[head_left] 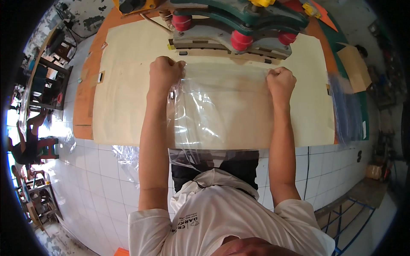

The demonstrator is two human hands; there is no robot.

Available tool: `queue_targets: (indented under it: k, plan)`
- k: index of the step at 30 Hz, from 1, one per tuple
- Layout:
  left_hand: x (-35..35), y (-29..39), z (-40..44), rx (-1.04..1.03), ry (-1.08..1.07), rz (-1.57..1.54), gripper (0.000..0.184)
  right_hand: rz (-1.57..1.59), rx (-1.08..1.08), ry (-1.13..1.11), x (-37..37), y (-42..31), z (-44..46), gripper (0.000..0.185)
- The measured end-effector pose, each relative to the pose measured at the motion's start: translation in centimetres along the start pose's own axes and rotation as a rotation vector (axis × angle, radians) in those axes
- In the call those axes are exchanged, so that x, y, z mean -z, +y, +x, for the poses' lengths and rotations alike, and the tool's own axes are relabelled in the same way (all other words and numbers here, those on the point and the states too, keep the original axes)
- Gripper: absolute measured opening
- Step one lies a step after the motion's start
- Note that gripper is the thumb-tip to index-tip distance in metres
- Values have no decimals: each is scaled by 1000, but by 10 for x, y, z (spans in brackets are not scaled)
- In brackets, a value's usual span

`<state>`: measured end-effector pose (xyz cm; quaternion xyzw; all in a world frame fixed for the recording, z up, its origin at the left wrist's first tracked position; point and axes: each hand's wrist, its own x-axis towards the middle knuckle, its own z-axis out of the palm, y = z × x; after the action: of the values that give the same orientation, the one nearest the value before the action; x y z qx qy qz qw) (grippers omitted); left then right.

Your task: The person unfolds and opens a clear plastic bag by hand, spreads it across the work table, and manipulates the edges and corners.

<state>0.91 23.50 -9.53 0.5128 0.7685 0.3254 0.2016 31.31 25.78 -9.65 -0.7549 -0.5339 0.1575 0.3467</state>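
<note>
A clear plastic sheet [224, 109] is stretched between my two hands, its near part hanging over the table's front edge. My left hand [164, 69] is closed on the sheet's far left corner, thumb and fingers pinched together. At the far right corner, my right hand [282, 80] grips it in a fist. Just beyond the sheet's far edge stands a press-like machine with a long metal bar [226, 46], red cylindrical parts [241, 40] and a dark green frame [213, 13]. The sheet's far edge lies close in front of the bar.
Cream board [124, 94] covers the wooden tabletop [85, 102]. More clear plastic [348, 109] hangs at the table's right side, near a brown cardboard piece [354, 68]. Another person [30, 138] sits at the far left. A blue metal rack [348, 222] is at lower right.
</note>
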Motion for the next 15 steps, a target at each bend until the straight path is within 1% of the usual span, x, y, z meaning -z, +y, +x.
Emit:
queue_targets:
  k: [1,2,4,8,10,14,15]
  plan:
    - [5,5,-4,23,-44,-49,30,6,11,8,0,2,0,14]
    - [6,2,-2,24,-44,-47,30,13,23,17,-1,3,0,14]
    - [8,-10,5,26,-188,-258,26,11,32,30,-2,4,0,14]
    - [3,-28,17,23,-208,-275,21,-23,53,79,-7,9,3,15]
    - [4,-32,18,16,-248,-433,19,-10,49,69,-3,5,0,15]
    - [11,-27,15,29,-290,-424,21,-4,60,43,-1,3,-2,16]
    - [13,-20,10,1,-221,-302,20,-1,65,43,-1,5,-2,16]
